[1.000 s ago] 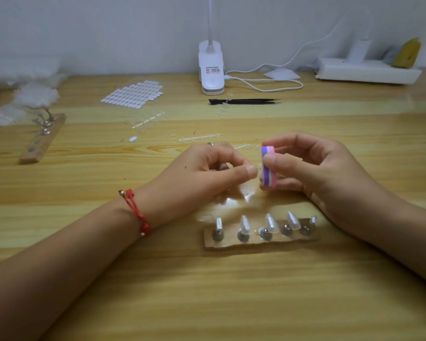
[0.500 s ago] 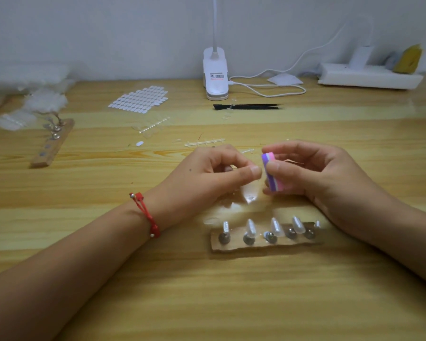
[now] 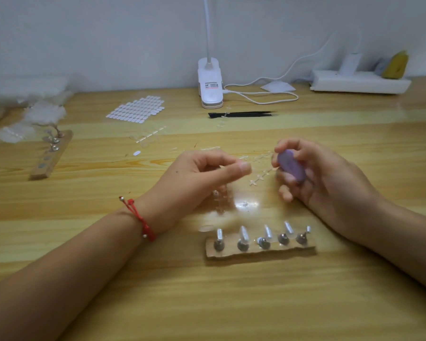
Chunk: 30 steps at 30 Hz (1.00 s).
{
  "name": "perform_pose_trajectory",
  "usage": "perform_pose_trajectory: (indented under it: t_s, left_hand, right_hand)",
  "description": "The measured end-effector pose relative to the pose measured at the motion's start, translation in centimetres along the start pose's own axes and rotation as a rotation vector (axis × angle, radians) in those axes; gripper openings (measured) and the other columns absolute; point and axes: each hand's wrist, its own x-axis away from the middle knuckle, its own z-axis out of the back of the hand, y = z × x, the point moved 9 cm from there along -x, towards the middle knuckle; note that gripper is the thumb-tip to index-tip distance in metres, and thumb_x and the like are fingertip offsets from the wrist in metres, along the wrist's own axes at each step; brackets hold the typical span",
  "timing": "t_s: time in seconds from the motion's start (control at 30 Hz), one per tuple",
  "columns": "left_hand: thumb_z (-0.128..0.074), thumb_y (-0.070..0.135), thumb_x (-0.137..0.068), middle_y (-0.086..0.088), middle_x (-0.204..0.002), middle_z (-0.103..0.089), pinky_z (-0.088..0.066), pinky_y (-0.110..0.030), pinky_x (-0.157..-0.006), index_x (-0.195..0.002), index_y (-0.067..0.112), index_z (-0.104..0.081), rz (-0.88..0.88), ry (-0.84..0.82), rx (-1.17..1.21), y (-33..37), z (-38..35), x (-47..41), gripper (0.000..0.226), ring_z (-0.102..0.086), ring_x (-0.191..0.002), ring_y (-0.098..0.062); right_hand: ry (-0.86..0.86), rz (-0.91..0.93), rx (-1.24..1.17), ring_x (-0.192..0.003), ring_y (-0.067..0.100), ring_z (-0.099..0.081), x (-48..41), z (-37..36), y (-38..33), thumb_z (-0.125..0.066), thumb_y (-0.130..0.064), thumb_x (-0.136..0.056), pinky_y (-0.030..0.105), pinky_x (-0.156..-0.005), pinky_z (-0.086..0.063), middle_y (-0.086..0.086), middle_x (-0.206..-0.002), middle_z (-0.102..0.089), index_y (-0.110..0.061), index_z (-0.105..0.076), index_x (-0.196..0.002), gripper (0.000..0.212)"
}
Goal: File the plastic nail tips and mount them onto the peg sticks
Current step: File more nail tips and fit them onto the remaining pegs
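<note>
My left hand (image 3: 202, 173) pinches a small clear nail tip between thumb and forefinger; the tip is barely visible. My right hand (image 3: 312, 178) grips a purple-and-pink file block (image 3: 290, 164), tilted so its purple face shows, a little apart from the left fingers. In front of both hands lies a wooden peg base (image 3: 260, 249) with several metal peg sticks, most carrying clear nail tips (image 3: 243, 234). Clear plastic sprue pieces (image 3: 258, 177) lie between the hands.
A second wooden peg base (image 3: 50, 157) lies at the left. A sheet of white adhesive tabs (image 3: 137, 109), black tweezers (image 3: 241, 114), a white clip lamp (image 3: 210, 82) with its cable and a power strip (image 3: 359, 83) are along the back. Plastic bags (image 3: 35, 114) lie far left.
My right hand has drawn the file block away to the right and turned it, so its flat purple face shows. My left hand keeps its pinch in nearly the same place.
</note>
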Motion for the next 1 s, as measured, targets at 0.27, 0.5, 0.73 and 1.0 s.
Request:
perform_pose_trajectory:
  t_s: [0.27, 0.5, 0.73, 1.0]
  left_hand:
    - [-0.07, 0.03, -0.073, 0.015, -0.066, -0.062, -0.037, -0.004, -0.057, -0.076, 0.017, -0.073, -0.031, -0.004, 0.023, 0.4, -0.3, 0.0, 0.014, -0.053, -0.058, 0.007]
    - [-0.078, 0.04, -0.069, -0.004, -0.072, -0.063, -0.041, -0.023, -0.057, -0.079, 0.025, -0.071, -0.176, 0.044, -0.152, 1.5, -0.1, 0.3, 0.019, -0.052, -0.057, -0.022]
    - [-0.076, 0.032, -0.079, 0.004, -0.087, -0.058, -0.041, -0.028, -0.052, -0.085, 0.017, -0.073, -0.655, 0.175, -0.642, 6.8, -0.3, 2.2, 0.017, -0.053, -0.058, -0.018]
    - [-0.074, 0.037, -0.081, 0.006, -0.084, -0.062, -0.04, -0.028, -0.053, -0.087, 0.018, -0.074, -0.689, 0.138, -0.707, 7.4, -0.7, 2.6, 0.02, -0.055, -0.058, -0.016]
  right_hand:
    - [-0.135, 0.123, 0.355, -0.047, 0.007, -0.031, 0.4, -1.5, -0.3, -0.079, -0.039, -0.069, 0.015, -0.039, -0.031, -0.002, -0.057, -0.037, -0.025, -0.076, -0.083, 0.02]
    - [-0.154, 0.13, 0.406, -0.043, 0.005, -0.032, 0.5, -1.9, -0.4, -0.074, -0.044, -0.072, 0.015, -0.038, -0.032, -0.006, -0.051, -0.035, -0.027, -0.076, -0.076, 0.017]
    - [-0.203, 0.084, 0.363, -0.044, 0.002, -0.028, 0.7, -2.2, -0.3, -0.065, -0.038, -0.076, 0.014, -0.038, -0.029, -0.007, -0.055, -0.031, -0.029, -0.074, -0.063, 0.018]
    - [-0.301, 0.035, 0.354, -0.045, 0.002, -0.032, 0.8, -2.5, -0.1, -0.065, -0.037, -0.075, 0.014, -0.039, -0.031, -0.012, -0.054, -0.035, -0.027, -0.075, -0.066, 0.016]
